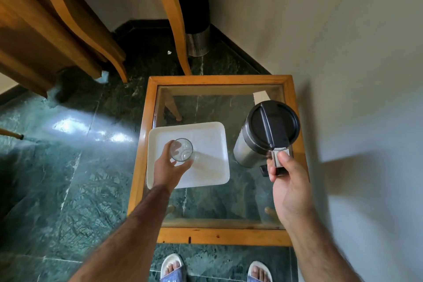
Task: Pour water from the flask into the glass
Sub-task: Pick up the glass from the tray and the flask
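Two containers are already in hand, yet by the look of it none of the pouring itself has been done. The left hand [168, 167] is wrapped around the glass [181, 150], thumb on the left side and fingers curled round its near right side, and the glass sits on or just above the white tray [207, 135], left of the tray's middle; whether its base touches the tray I cannot tell. Seen from above, the glass is clear and shows only bright glints at the bottom, so it appears empty or close to it, though a thin film of water cannot be ruled out. The right hand [287, 181] pinches the handle of the flask [266, 131] at its near side, thumb pressed on the metal top of the handle and the other fingers closed beneath. That flask, steel-bodied with a black lid, is on the right part of the glass-topped table [218, 80], to the right of the tray and well apart from the glass. It leans away from the camera, and its lid looks shut; nothing of its contents can be seen. What is left, I judge, is nearly everything: opening or releasing the lid if needed, bringing spout over glass, tipping, then setting both down.
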{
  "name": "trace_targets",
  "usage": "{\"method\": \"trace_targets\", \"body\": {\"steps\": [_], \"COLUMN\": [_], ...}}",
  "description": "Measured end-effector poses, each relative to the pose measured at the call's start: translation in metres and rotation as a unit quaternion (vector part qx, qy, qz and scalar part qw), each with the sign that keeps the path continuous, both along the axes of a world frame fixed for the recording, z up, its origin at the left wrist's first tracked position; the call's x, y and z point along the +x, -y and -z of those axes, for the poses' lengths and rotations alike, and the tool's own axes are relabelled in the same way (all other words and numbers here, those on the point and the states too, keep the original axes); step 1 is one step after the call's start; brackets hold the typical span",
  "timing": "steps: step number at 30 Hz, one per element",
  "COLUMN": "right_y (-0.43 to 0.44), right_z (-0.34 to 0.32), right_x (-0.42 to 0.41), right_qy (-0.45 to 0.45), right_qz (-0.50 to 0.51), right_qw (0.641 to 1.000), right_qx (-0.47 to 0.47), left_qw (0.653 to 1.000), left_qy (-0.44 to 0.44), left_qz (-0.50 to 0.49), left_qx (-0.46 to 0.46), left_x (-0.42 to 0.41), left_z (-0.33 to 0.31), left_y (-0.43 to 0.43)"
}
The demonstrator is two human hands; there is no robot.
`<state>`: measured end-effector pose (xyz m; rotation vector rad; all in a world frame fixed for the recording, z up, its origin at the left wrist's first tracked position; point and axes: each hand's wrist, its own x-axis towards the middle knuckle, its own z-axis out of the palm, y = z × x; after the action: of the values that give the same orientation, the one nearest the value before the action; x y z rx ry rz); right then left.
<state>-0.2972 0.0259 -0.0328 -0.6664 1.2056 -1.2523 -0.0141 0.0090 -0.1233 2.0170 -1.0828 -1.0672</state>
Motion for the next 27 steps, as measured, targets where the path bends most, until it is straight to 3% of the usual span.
{"method": "trace_targets", "body": {"steps": [6,14,21,27], "right_y": [0.017,0.011,0.010,0.016], "right_z": [-0.010,-0.066,-0.172,-0.285], "right_x": [-0.010,-0.015,-0.011,-0.012], "right_qy": [0.014,0.005,0.026,-0.032], "right_qz": [0.043,0.026,-0.012,-0.039], "right_qw": [0.999,0.999,0.998,0.994], "right_qx": [0.000,-0.021,-0.055,-0.098], "left_qw": [0.999,0.994,0.989,0.981], "left_qy": [-0.017,0.004,-0.072,-0.093], "left_qz": [0.007,0.066,0.076,0.075], "left_qx": [-0.033,-0.085,-0.109,-0.154], "left_x": [0.002,0.002,-0.004,-0.008], "left_z": [-0.029,-0.107,-0.213,-0.311], "left_y": [0.005,0.020,0.013,0.002]}}
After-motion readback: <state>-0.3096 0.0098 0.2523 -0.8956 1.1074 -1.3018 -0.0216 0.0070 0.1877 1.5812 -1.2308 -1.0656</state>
